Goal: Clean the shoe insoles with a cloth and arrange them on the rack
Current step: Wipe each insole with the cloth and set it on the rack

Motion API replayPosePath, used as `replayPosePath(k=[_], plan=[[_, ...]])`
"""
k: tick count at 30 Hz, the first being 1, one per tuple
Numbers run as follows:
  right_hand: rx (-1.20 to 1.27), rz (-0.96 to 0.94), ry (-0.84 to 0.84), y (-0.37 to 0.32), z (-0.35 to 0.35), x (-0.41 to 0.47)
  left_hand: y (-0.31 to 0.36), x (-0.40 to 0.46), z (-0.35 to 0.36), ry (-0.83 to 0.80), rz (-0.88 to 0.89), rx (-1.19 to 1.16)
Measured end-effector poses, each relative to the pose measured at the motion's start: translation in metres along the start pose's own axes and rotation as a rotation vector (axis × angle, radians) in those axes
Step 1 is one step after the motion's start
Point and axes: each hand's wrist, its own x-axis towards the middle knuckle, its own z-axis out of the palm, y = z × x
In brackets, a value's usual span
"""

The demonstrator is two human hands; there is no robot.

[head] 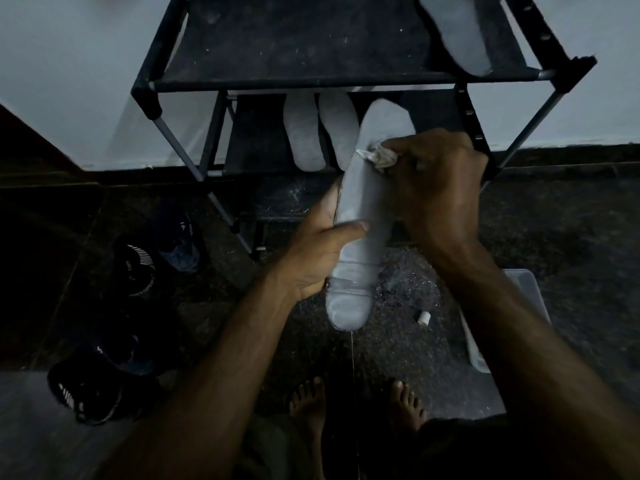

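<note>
A grey insole [360, 216] is gripped by the left hand [322, 247]; a crumpled cloth [379, 157] is pinched against it by the right hand [440, 181], above what appears, in dim light, to be the rack [304, 81].

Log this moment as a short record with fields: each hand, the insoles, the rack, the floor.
left hand: grips held insole at its side
right hand: presses cloth on the held insole
top shelf: one insole at right
lower shelf: two insoles side by side
floor: dark shoes at left, clear tub at right
</note>
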Motion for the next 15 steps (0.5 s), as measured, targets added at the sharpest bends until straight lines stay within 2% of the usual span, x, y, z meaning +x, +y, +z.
replayPosePath(k=[6, 10, 12, 15], plan=[[-0.022, -0.162, -0.077, -0.035, 0.009, -0.011, 0.0, 0.0, -0.004, 0.016, -0.001, -0.068], [-0.178, -0.062, -0.045, -0.014, -0.002, -0.003, -0.001, -0.001, -0.004, -0.008, -0.013, -0.051], [-0.153, 0.009, -0.031, -0.004, -0.004, 0.001, -0.002, -0.001, -0.002, -0.001, -0.018, -0.037], [-0.075, -0.1, -0.109, -0.018, 0.005, -0.004, -0.002, 0.0, -0.002, 0.0, -0.019, -0.043]])
